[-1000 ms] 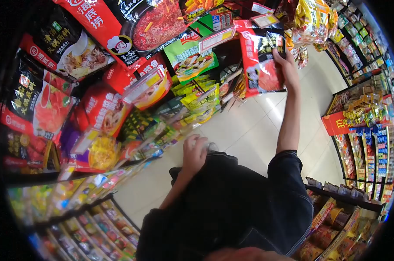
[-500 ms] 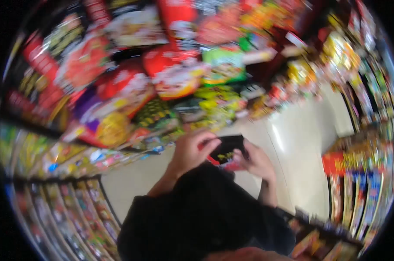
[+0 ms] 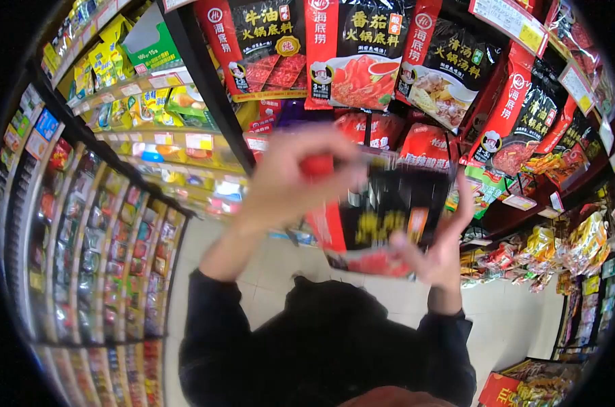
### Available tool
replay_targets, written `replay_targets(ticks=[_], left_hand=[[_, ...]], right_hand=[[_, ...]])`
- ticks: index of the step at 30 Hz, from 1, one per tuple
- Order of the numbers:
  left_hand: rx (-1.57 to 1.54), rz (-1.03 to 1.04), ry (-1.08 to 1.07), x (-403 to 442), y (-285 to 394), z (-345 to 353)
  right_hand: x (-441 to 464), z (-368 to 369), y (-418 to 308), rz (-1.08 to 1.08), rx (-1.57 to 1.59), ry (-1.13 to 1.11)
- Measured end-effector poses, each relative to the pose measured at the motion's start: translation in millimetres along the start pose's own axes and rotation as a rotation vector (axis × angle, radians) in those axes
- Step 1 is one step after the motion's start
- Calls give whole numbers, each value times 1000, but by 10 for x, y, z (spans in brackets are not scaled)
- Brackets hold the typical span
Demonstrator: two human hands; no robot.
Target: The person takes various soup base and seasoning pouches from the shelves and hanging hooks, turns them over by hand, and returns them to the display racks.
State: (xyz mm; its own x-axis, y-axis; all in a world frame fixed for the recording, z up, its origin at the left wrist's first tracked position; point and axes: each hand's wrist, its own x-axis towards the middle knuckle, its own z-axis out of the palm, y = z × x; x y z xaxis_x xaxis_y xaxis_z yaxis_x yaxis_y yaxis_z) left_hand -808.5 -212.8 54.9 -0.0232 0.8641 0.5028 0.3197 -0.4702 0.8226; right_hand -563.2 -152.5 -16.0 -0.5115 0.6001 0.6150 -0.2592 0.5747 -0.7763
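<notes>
A black and red food packet (image 3: 382, 217) hangs upright between my hands, blurred by motion. My right hand (image 3: 439, 244) grips its right side, thumb across the front. My left hand (image 3: 300, 176) is at the packet's upper left corner, its fingers curled together; whether it pinches the edge is hard to tell. Just behind are the shelf's hanging packets: a tomato-pictured one (image 3: 361, 78), a beef-pictured one (image 3: 270, 71) and a black one with a white bowl (image 3: 443, 85).
Red bags (image 3: 426, 144) hang in a lower row behind the packet. Yellow snack bags (image 3: 107, 64) fill shelves at the upper left. More shelving (image 3: 97, 251) curves along the left. Shiny hanging bags (image 3: 585, 237) are at the right, above a red display box (image 3: 501, 391).
The view has swung toward the packet rack. The packet has risen from near my body to in front of the shelf, with both hands. Earlier, my right hand alone held it out at the right.
</notes>
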Motion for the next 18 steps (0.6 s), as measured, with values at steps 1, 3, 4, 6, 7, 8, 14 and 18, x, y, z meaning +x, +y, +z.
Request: replay_targets(ticks=[1, 3, 4, 6, 7, 8, 14, 18], left_hand=[[56, 50, 49, 220, 86, -108], [19, 103, 139, 636, 121, -335], [-83, 80, 128, 822, 108, -432], [-155, 63, 92, 1168, 71, -651], [-127, 68, 71, 1311, 42, -751], [-163, 115, 134, 1431, 10, -753], [-173, 316, 133, 1708, -8, -717], [-196, 323, 65, 1769, 23, -753]], right_hand=[[276, 65, -21, -59, 30, 39], [794, 126, -39, -195, -78, 43], [1051, 114, -36, -294, -199, 47], [1443, 73, 68, -434, -372, 48], [1567, 115, 124, -416, -283, 66], [1635, 153, 126, -374, -224, 92], [1813, 67, 164, -334, -342, 137], [1863, 27, 143, -343, -347, 120]])
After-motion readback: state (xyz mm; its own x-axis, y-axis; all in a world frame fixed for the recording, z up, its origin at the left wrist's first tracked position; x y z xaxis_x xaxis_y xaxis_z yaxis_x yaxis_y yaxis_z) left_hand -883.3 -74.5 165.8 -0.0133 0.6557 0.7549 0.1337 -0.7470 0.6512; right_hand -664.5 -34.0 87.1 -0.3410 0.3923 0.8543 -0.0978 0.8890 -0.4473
